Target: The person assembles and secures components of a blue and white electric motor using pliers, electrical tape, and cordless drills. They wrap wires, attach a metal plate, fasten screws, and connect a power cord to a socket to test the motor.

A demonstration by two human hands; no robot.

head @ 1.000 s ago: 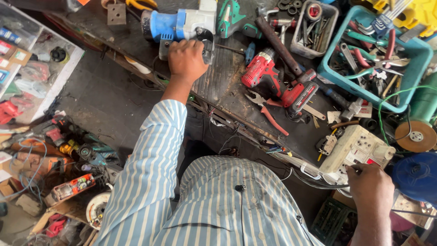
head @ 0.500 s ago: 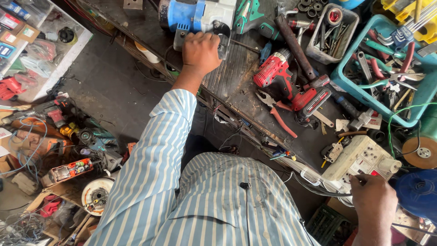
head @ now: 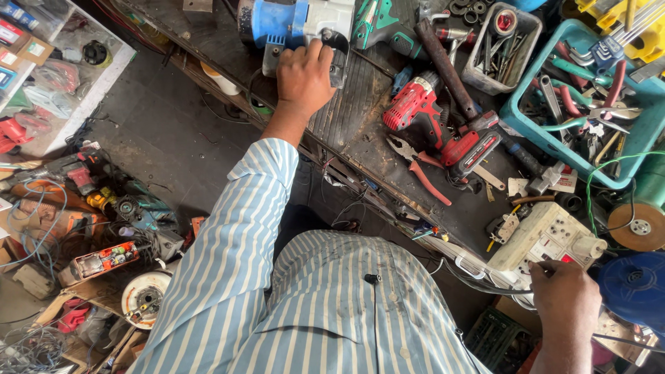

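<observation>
My left hand (head: 303,77) reaches out over the dark workbench (head: 360,131) and grips the handle end of a blue and white power tool (head: 294,24) lying at the bench's far edge. My right hand (head: 564,299) is low at the right, fingers pressed on the front of a cream switch and socket board (head: 544,239) at the bench's near corner. A red cordless drill (head: 433,121) lies between the two hands, with red-handled pliers (head: 422,170) beside it.
A teal tray (head: 533,131) full of wrenches and pliers sits at the right, a grey tub (head: 485,76) of small parts behind the drill, a long dark hammer (head: 450,69) across it. Wire spools (head: 641,221) stand far right. Power tools and parts (head: 90,221) clutter the floor left.
The view has shifted down and closer. My left hand stays on the blue tool's handle; my right hand stays at the socket board.
</observation>
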